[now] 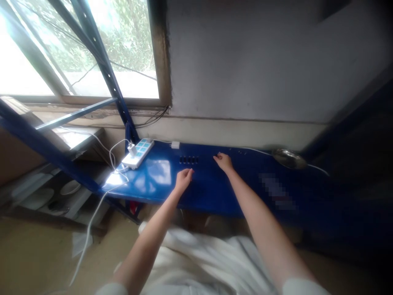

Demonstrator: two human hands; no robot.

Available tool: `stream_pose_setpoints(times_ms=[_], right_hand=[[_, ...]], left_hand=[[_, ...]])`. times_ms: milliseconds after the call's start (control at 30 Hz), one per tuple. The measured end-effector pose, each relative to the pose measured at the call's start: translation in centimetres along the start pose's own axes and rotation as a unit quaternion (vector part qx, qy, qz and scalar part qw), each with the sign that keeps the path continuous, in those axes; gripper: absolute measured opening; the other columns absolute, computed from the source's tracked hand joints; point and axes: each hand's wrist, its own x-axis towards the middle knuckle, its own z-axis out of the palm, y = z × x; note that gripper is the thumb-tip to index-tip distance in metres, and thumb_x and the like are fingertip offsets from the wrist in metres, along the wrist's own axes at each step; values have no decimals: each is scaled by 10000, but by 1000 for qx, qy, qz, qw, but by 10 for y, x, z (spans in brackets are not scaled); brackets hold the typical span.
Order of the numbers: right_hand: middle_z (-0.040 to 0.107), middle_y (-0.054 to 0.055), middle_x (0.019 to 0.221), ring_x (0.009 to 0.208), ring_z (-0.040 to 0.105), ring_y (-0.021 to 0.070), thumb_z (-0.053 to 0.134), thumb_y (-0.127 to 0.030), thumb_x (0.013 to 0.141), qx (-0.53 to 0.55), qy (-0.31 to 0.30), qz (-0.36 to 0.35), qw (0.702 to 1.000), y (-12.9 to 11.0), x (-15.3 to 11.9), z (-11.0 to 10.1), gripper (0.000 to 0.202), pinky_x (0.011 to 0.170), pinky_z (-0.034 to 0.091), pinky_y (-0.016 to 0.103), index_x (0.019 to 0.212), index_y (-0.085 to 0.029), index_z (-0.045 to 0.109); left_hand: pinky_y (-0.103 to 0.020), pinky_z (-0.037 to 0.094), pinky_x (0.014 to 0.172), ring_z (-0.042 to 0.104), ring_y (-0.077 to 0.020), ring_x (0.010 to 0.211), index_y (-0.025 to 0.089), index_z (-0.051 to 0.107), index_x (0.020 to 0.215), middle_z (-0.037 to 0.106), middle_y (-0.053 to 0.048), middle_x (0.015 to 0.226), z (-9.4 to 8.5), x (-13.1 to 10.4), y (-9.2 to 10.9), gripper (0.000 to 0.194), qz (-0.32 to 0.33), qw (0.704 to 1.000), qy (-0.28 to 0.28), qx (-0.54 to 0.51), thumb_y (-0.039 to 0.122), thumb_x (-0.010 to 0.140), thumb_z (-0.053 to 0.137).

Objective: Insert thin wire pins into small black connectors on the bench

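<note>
On the blue shelf top [208, 188] a row of several small dark pieces [188, 160] lies just beyond my left hand [184, 179]. That hand is closed, its fingertips pressed together near the row's right part; whatever it may hold is too small to make out. To the right of the row, my right hand [223, 161] pinches a small dark piece [217, 155] between thumb and fingers, just over the blue surface. A few tiny light bits [240, 152] lie behind and right of my right hand.
A white power strip [138, 153] with a plugged-in charger stands at the left end, its cable hanging off the front. A small white block [175, 145] sits by the wall. A shiny metal dish [289, 158] is at the right rear. Blue rack posts rise at the left.
</note>
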Motion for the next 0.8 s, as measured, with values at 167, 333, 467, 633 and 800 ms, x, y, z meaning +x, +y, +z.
stream_pose_setpoints(times_ms=[167,333,467,633,800], right_hand=[[661,79,675,638,595,173,617,-238,685,-43,16,-1,999,14,13,12,103,648,437,293,714,-142,642],[669,94,721,649,596,178,580,-264,734,-73,13,-4,997,22,16,24,137,631,433,293,751,-147,650],[677,112,787,715,614,195,557,-270,763,-90,5,1,996,24,18,29,174,649,437,297,830,-142,655],[679,99,827,772,626,188,542,-264,782,-120,-21,7,992,24,20,29,186,690,448,281,885,-149,645],[679,87,866,803,627,180,541,-269,797,-151,-49,-6,987,27,23,26,169,692,448,260,884,-158,635]], left_hand=[[-204,349,491,458,-98,446,138,663,783,521,13,496,0,0,-5,396,-7,1000,-2,7,469,807,447],[-205,353,495,458,-93,441,135,652,775,513,18,492,-1,1,-6,403,-4,1000,-10,24,465,822,424],[-209,359,500,466,-97,446,135,654,777,521,15,496,-1,1,-6,412,1,1000,-15,24,472,822,422],[-207,361,501,468,-94,447,135,651,776,520,17,498,-1,1,-7,405,1,999,-10,33,466,826,424],[-205,363,501,471,-90,448,135,650,767,524,16,503,-1,1,-5,392,2,999,-7,40,449,830,423]])
